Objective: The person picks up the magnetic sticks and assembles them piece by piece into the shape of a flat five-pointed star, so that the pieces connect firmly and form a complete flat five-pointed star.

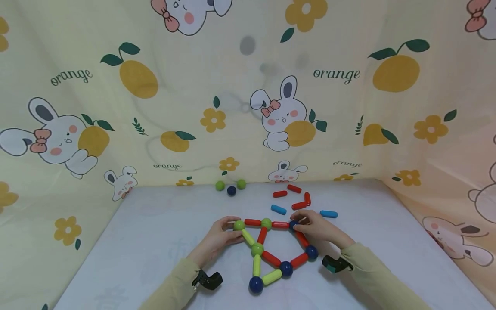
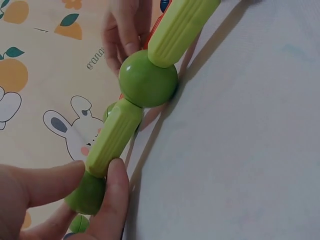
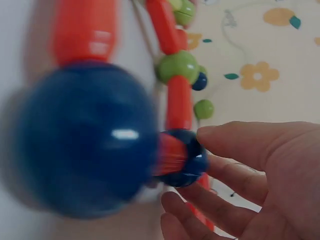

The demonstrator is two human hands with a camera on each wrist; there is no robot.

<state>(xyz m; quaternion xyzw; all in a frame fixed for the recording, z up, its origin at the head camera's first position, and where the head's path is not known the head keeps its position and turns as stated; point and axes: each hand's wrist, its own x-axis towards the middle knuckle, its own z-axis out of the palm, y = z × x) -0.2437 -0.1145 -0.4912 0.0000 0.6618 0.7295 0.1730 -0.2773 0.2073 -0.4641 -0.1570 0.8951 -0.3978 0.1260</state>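
Observation:
A flat frame of sticks and balls lies on the table, with red sticks (image 1: pixel 299 260) and yellow-green sticks (image 1: pixel 257 266) joining green and dark blue balls. My left hand (image 1: pixel 217 240) pinches the green ball (image 2: pixel 86 194) at the frame's far left corner between thumb and fingers. At the far right corner, my right hand (image 1: pixel 319 227) holds a dark blue ball (image 3: pixel 192 162) with thumb and fingertips. Another green ball (image 1: pixel 266 224) sits between these corners, joined by red sticks. Nearest me is a dark blue ball (image 1: pixel 256 285) where two yellow-green sticks meet.
Behind the frame lie several loose red sticks (image 1: pixel 280 194) and two blue sticks, one (image 1: pixel 278 209) left of my right hand and one (image 1: pixel 328 214) beyond it. Two green balls (image 1: pixel 220 185) and a dark blue ball (image 1: pixel 231 190) rest near the patterned backdrop (image 1: pixel 240 129).

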